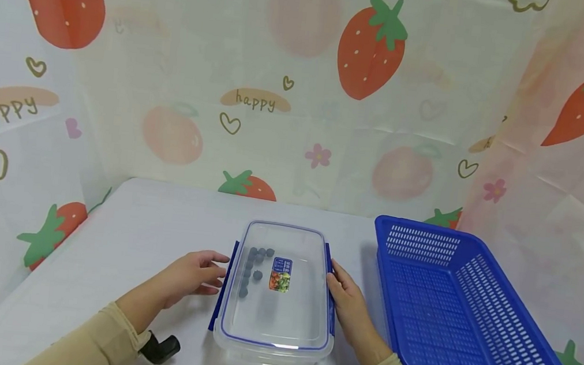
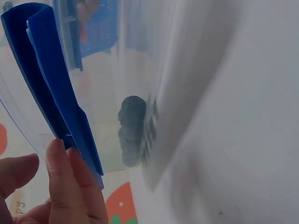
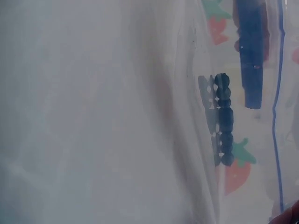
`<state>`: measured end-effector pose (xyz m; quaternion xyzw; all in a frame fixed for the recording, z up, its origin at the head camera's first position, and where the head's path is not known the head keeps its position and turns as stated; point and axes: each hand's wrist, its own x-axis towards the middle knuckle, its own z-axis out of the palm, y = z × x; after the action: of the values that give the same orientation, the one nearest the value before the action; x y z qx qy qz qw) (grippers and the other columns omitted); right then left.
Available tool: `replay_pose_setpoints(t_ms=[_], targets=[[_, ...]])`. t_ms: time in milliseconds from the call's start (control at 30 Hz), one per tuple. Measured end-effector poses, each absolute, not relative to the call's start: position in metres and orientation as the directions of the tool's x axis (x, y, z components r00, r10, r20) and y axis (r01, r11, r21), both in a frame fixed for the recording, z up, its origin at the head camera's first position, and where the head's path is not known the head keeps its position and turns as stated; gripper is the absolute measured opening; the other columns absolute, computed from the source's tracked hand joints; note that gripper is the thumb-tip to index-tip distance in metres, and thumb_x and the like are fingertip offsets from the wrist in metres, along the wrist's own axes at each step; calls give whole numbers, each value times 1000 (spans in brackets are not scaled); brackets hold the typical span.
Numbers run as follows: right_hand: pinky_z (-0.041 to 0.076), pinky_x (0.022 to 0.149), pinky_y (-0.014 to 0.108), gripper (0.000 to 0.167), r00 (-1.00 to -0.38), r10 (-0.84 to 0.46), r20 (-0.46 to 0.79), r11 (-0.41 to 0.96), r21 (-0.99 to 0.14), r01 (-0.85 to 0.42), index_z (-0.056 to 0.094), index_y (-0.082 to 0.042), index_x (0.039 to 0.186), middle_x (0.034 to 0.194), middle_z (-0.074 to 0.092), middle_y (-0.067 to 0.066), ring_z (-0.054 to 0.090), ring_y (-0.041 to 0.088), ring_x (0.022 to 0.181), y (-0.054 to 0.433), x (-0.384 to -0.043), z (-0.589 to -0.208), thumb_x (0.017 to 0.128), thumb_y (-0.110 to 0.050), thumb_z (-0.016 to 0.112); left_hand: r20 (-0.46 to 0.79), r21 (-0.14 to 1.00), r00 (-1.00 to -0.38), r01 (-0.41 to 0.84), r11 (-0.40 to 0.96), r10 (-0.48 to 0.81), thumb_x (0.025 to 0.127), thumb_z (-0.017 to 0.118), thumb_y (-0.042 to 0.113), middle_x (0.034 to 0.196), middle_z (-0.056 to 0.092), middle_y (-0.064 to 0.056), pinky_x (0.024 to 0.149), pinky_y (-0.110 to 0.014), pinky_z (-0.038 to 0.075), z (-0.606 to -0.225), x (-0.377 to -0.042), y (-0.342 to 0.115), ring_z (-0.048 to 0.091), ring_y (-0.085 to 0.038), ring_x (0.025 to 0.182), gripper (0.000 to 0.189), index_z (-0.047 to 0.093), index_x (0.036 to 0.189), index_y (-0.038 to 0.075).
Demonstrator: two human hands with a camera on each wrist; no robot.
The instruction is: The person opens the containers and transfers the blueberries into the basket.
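A clear lidded food container (image 1: 306, 323) with a blue seal line sits on the table, with several dark round blueberries (image 1: 245, 281) inside at its left side. A blue side latch (image 2: 65, 88) stands out from the container's left wall. My left hand (image 1: 192, 278) is beside that latch, its fingers extended and fingertips right at the latch's edge. On the opposite side, my right hand (image 1: 351, 303) rests its fingers against the blue right latch (image 1: 331, 316). In the right wrist view, only a bit of a fingertip (image 3: 285, 217) shows at the lower corner.
A large blue perforated basket (image 1: 416, 309) stands to the right of the container, close to my right hand. White cloth covers the table (image 1: 164, 217). A strawberry-patterned curtain (image 1: 283, 164) hangs behind and at both sides. A fruit-picture label (image 1: 280, 274) is on the lid.
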<state>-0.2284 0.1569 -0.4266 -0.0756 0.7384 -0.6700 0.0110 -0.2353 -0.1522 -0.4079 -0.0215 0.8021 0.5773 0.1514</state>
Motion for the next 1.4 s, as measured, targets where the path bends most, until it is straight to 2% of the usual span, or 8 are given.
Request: replay_pose_setpoints(t_ms=[233,467,633,900,1067,1233,1400], targets=[[37,99,46,55,-989,-121,84,102,-990,-97,25,-1,142,142,34,19,39,32,124,158,-230,-426,97,-25,44,-245,939,-956,-193,283,162,90,58,26,102,62,-7,77,-34,54,-399,-235,-145,61,-19,88,36,55,122,10],[36,100,46,55,-985,-140,103,119,-986,-120,26,1,142,142,33,20,38,33,126,157,-230,-425,97,-25,44,-235,934,-961,-180,309,148,78,72,28,96,58,-10,79,-39,53,-399,-233,-137,61,-18,85,57,50,125,7],[34,101,47,52,-980,-147,136,137,-978,-156,28,3,140,142,32,19,35,32,128,158,-231,-425,98,-22,43,-249,935,-959,-203,289,134,79,71,23,95,57,-12,79,-39,53,-401,-234,-136,62,-19,84,51,51,123,8],[35,100,47,47,-978,-131,164,158,-970,-184,31,4,138,140,35,21,36,31,126,159,-233,-427,97,-16,42,-250,934,-961,-205,294,122,80,70,20,99,53,-12,78,-37,53,-398,-234,-133,60,-19,85,48,52,122,7],[31,102,50,44,-973,-132,188,173,-963,-209,32,4,138,140,35,22,35,34,127,159,-235,-427,98,-13,39,-255,933,-960,-214,288,113,80,71,19,100,53,-12,77,-37,54,-397,-235,-132,60,-19,84,48,53,123,7],[30,104,48,41,-984,-96,150,145,-976,-163,35,4,137,139,38,20,35,32,128,161,-236,-431,97,-8,35,-263,937,-958,-225,266,118,76,73,24,100,54,-12,77,-36,54,-397,-234,-132,60,-19,84,57,51,125,8],[36,101,42,40,-988,-79,131,100,-985,-139,38,5,135,136,42,20,40,29,124,164,-237,-434,97,-7,34,-268,937,-957,-233,261,108,77,73,22,99,54,-11,76,-35,54,-398,-236,-132,60,-20,83,55,51,125,9]])
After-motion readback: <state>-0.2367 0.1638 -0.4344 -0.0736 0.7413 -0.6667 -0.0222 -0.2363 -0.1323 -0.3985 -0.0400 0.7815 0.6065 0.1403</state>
